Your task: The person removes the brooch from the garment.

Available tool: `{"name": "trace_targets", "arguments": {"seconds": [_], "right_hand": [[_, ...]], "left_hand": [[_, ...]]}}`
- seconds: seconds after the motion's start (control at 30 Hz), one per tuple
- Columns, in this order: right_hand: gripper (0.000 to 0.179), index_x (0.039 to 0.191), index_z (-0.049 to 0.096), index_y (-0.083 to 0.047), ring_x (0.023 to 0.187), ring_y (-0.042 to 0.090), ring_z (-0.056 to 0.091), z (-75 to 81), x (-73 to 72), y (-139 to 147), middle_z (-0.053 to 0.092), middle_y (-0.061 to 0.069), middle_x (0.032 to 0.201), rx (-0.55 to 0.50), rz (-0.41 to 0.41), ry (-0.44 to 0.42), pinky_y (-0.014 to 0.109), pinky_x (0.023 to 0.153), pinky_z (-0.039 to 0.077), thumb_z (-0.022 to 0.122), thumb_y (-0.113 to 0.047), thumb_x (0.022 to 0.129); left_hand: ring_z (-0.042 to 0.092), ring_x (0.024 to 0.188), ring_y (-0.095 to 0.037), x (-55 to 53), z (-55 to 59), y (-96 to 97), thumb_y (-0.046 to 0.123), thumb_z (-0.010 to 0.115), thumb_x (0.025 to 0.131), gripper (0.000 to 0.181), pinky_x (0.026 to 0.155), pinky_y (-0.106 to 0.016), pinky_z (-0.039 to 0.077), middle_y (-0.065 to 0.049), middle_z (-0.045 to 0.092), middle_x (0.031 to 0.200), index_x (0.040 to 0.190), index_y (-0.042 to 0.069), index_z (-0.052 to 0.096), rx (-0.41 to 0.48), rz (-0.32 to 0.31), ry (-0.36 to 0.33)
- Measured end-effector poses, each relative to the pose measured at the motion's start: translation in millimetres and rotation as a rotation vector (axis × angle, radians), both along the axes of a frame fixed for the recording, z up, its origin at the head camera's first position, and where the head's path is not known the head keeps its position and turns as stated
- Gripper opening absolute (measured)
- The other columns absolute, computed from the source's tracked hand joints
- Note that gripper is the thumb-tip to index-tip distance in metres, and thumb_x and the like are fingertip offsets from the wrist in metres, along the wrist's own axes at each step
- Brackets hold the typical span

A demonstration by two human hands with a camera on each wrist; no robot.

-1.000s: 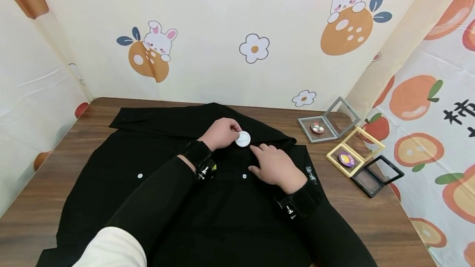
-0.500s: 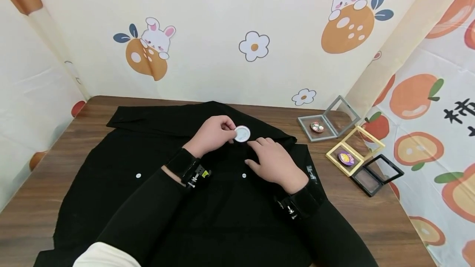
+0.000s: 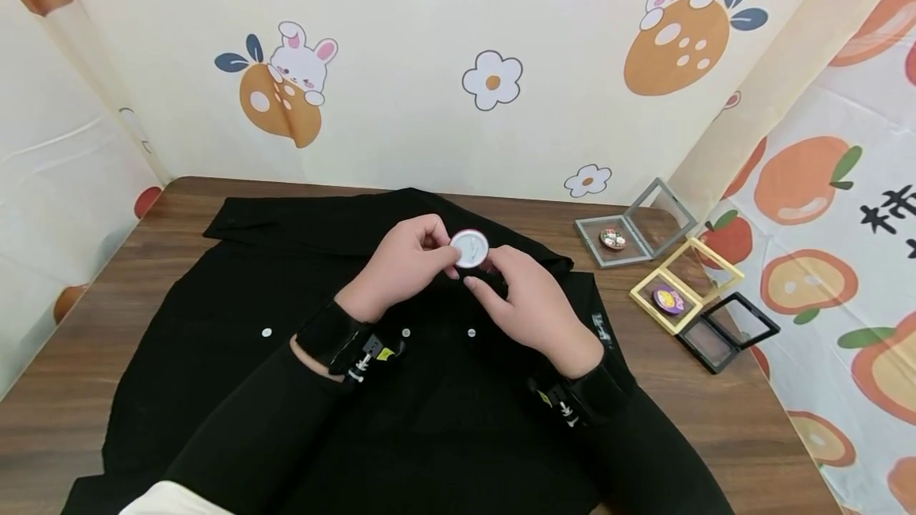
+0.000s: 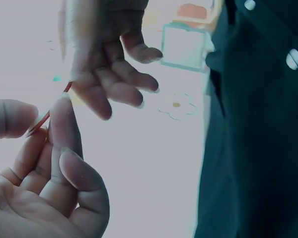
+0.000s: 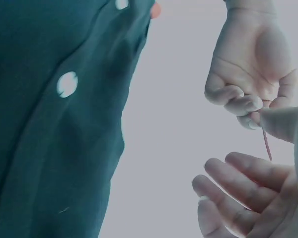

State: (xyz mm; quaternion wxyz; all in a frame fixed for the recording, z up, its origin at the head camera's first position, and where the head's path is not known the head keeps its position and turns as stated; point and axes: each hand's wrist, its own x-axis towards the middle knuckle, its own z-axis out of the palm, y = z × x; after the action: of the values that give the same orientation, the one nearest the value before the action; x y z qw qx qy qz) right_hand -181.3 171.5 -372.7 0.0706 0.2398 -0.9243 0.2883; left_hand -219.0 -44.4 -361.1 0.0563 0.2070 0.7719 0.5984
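Note:
My left hand (image 3: 401, 269) pinches a round pin badge (image 3: 472, 248) at its left side, its white back and pin turned toward the head camera. The badge's thin red rim (image 4: 46, 117) shows edge-on in the left wrist view. My right hand (image 3: 537, 308) comes in from the other side, index finger at the badge's right edge and thumb lower and apart. In the right wrist view several of its fingers (image 5: 238, 186) are loosely spread. Under both hands lies a black shirt (image 3: 200, 332) with white buttons, spread on the table.
At the right stand a grey display case (image 3: 604, 257) holding a small badge, a yellow case (image 3: 647, 320) with a purple badge (image 3: 669, 300), and a black case (image 3: 716, 364), all with lids raised. A patterned cloth wall (image 3: 401, 118) closes off the wooden table's (image 3: 64, 372) back.
The badge has risen slightly and tilted more toward the camera, showing its reddish rim. My right hand has moved from just beside it to its edge. The left wrist has turned and lowered.

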Motion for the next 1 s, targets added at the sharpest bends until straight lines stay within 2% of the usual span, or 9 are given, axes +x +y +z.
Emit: {"name": "trace_targets", "arguments": {"seconds": [0.13,0.3,0.53,0.77,1.0], "right_hand": [[0.022,0.118,0.068,-0.011,0.091,0.014,0.058,11.3,7.3,0.2,0.064,-0.002,0.102,-0.158,0.01,0.008,0.04,0.08,0.053,0.063,-0.028,0.105],[0.023,0.124,0.068,-0.011,0.088,0.012,0.058,21.2,15.1,1.1,0.065,-0.003,0.101,-0.303,0.025,0.006,0.041,0.076,0.052,0.066,-0.02,0.103],[0.02,0.121,0.07,-0.009,0.079,0.017,0.057,25.9,16.1,-5.3,0.064,-0.001,0.095,-0.38,0.031,-0.072,0.037,0.069,0.049,0.067,-0.018,0.102],[0.017,0.116,0.072,-0.007,0.08,0.02,0.06,30.9,16.1,-10.3,0.068,0.001,0.094,-0.462,0.068,-0.108,0.037,0.07,0.051,0.068,-0.015,0.101],[0.012,0.111,0.073,-0.007,0.077,0.022,0.059,33.9,17.3,-6.0,0.07,0.001,0.093,-0.515,0.114,-0.111,0.031,0.067,0.051,0.068,-0.009,0.1]], "left_hand": [[0.07,0.071,-0.025,10.8,9.9,-2.2,0.006,0.065,0.095,0.012,0.059,-0.031,0.045,-0.01,0.07,0.079,0.084,0.007,0.063,0.039,0.0,0.032],[0.07,0.072,-0.023,22.0,17.9,-3.9,0.005,0.067,0.095,0.012,0.059,-0.032,0.048,-0.008,0.07,0.08,0.084,0.007,0.063,0.055,-0.008,0.062],[0.071,0.073,-0.026,33.9,23.1,-4.3,0.006,0.067,0.096,0.013,0.058,-0.031,0.049,-0.006,0.07,0.079,0.084,0.008,0.062,0.042,-0.007,0.063],[0.07,0.071,-0.022,40.8,28.9,-7.1,0.006,0.067,0.095,0.01,0.056,-0.03,0.048,-0.008,0.07,0.077,0.086,0.008,0.063,0.051,0.008,0.074],[0.068,0.07,-0.023,44.3,31.2,-7.8,0.005,0.067,0.096,0.011,0.057,-0.032,0.049,-0.008,0.069,0.078,0.086,0.008,0.063,0.078,-0.042,0.097]]}}
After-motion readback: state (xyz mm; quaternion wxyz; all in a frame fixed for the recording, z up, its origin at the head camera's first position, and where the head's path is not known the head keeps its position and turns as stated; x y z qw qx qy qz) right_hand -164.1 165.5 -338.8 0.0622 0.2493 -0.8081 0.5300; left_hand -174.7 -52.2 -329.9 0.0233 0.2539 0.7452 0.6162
